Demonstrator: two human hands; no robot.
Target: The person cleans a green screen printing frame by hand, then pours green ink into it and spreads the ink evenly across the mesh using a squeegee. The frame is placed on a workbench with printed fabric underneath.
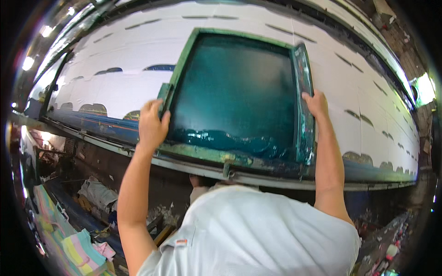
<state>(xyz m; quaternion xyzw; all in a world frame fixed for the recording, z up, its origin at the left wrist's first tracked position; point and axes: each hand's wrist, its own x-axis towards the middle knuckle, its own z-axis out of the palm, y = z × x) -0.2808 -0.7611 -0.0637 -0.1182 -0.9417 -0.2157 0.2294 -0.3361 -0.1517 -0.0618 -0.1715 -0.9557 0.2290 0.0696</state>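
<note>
A green-edged screen printing frame (202, 152) with dark teal mesh (235, 87) lies over white cloth (131, 53). Glossy dark ink (216, 137) pools along its near inner edge. At the frame's left side, my left hand (154, 122) has its fingers curled around the edge, by a small green block (164, 92). My right hand (317, 105) grips the right side, at an upright ink-smeared strip (303, 78); I cannot tell whether this strip is fixed. Palms and some fingertips are hidden. Under the mesh, the cloth does not show.
The cloth carries rows of dark, curved printed shapes and covers a long table with a metal rail (184, 166) along its near edge. A small metal bracket (226, 169) sits below the frame. Striped pastel cloth (83, 250) and crumpled scraps (99, 193) lie at lower left.
</note>
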